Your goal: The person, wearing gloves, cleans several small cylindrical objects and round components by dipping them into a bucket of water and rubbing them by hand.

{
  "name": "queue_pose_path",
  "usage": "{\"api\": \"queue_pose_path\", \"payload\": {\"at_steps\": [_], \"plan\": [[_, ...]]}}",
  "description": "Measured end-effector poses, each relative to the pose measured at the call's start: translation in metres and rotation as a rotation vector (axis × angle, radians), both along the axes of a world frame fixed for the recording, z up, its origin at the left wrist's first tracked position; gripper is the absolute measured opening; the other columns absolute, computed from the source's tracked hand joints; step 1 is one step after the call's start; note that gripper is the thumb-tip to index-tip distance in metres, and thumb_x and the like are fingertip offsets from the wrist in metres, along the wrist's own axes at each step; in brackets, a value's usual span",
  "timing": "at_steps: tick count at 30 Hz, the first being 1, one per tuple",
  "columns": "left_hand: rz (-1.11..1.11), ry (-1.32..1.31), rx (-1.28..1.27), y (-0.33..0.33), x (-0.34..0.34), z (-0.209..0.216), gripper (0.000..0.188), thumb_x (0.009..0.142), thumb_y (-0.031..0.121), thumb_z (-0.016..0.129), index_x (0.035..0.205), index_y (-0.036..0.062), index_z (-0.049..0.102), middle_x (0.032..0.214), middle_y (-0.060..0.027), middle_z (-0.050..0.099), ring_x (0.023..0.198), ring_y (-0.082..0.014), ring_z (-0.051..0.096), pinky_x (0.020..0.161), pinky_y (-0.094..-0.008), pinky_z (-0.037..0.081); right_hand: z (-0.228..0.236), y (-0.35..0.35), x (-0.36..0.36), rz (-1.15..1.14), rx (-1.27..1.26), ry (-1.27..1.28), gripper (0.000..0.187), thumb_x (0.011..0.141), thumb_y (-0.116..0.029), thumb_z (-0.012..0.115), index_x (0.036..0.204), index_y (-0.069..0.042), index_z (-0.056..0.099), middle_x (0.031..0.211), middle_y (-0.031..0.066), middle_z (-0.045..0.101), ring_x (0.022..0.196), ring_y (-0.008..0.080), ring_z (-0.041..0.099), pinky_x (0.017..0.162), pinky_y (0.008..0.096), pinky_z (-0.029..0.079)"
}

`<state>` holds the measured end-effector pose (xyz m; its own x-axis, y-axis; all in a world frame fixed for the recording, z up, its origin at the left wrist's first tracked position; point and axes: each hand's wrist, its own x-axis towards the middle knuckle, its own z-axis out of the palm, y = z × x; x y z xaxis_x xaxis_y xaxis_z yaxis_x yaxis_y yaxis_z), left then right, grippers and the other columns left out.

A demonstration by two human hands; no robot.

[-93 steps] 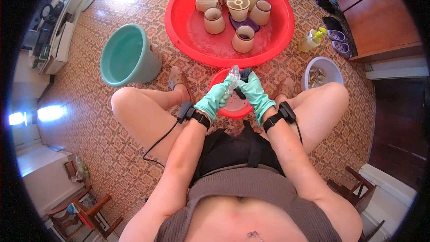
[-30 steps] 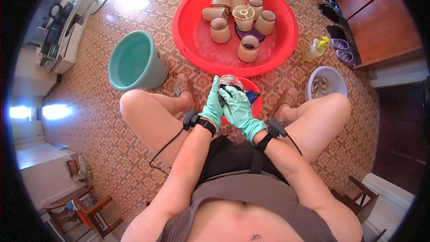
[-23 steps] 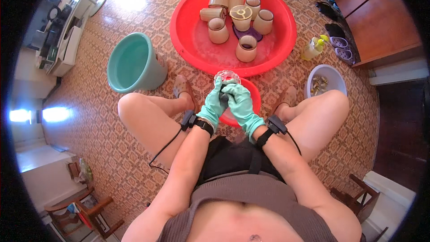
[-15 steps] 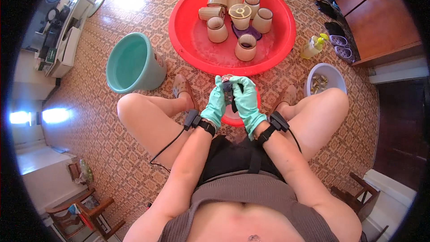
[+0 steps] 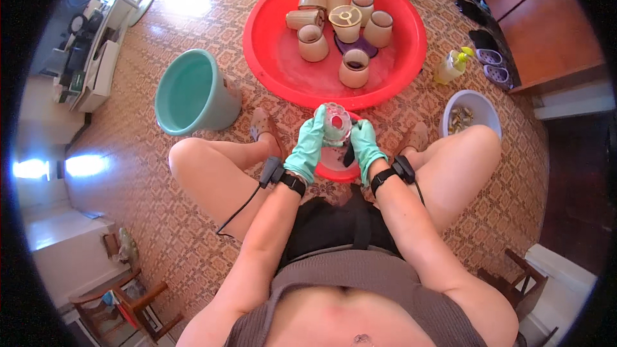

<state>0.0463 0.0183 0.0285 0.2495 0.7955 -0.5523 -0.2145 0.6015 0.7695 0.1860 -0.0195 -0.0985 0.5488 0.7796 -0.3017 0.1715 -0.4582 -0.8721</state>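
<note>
Holds a clear glass piece (image 5: 337, 126), scalloped at the rim and round-holed at the centre, in the gloved left hand (image 5: 312, 141), thumb and fingers pinching its left and lower edge. Now presents its face, no longer mostly hidden between both hands. Keeps a dark cloth (image 5: 349, 155) pinched in the gloved right hand (image 5: 366, 144), now moved aside to just right of the glass; cannot tell whether touching its rim. Leaves the glass uncovered, apparently borne mainly by the left hand. Shows below both hands a small red basin (image 5: 335, 177) with cloudy liquid. Beyond the hands, includes a large red tub (image 5: 273, 42) of beige lampshades (image 5: 354, 72). Adds, left of the left hand, a teal bucket (image 5: 217, 106); right of the right hand, a pale lavender basin (image 5: 491, 115) of small brass-coloured parts (image 5: 461, 118) and, farther off, a pump bottle (image 5: 450, 67).
</note>
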Motion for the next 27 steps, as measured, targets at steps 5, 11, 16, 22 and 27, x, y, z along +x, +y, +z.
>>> {"api": "queue_pose_path", "payload": {"at_steps": [5,11,16,22,27], "plan": [[0.006,0.048,0.196,0.049,-0.044,0.041,0.025,0.092,0.033,0.060,0.094,0.0080,0.062,0.078,0.0021,0.056,0.067,-0.0083,0.053,0.056,-0.0273,0.051,-0.009,-0.005,-0.023,0.231,0.160,-0.221,0.014,0.082,-0.014,0.053,0.079,-0.004,0.062,0.077,0.0201,0.063,0.071,0.0325,0.062,0.066,0.0423,0.048],[0.095,0.389,0.536,0.133,-0.137,0.169,0.025,0.093,0.030,0.059,0.101,0.0061,0.063,0.086,0.0005,0.062,0.076,-0.0099,0.057,0.070,-0.0242,0.046,-0.041,-0.016,-0.013,0.361,-0.058,-0.288,0.011,0.073,-0.008,0.061,0.082,-0.004,0.066,0.078,0.0179,0.065,0.075,0.0317,0.064,0.070,0.0409,0.051],[0.185,0.569,0.606,0.199,-0.276,0.150,0.024,0.093,0.029,0.059,0.098,0.0064,0.065,0.080,0.0028,0.061,0.070,-0.0088,0.054,0.062,-0.0247,0.044,-0.039,-0.009,-0.024,0.482,-0.136,-0.333,0.014,0.070,-0.011,0.064,0.082,-0.003,0.066,0.082,0.0214,0.066,0.084,0.0376,0.063,0.077,0.0444,0.049],[0.003,1.058,0.388,0.237,-0.352,0.049,0.025,0.089,0.031,0.063,0.086,0.0062,0.066,0.075,-0.0018,0.063,0.064,-0.0121,0.055,0.061,-0.0286,0.045,-0.028,-0.002,-0.030,0.645,-0.260,-0.463,0.055,0.066,-0.021,0.072,0.116,-0.006,0.057,0.118,0.0256,0.054,0.109,0.0411,0.053,0.093,0.0438,0.044],[-0.242,1.528,0.432,0.255,-0.356,-0.025,0.027,0.079,0.032,0.067,0.082,0.0051,0.068,0.078,-0.0176,0.066,0.073,-0.0322,0.063,0.068,-0.0399,0.047,-0.050,0.022,-0.036,0.831,-0.739,-0.492,0.072,0.068,-0.033,0.074,0.129,-0.004,0.048,0.133,0.0252,0.046,0.124,0.0379,0.045,0.103,0.0416,0.039]]}}
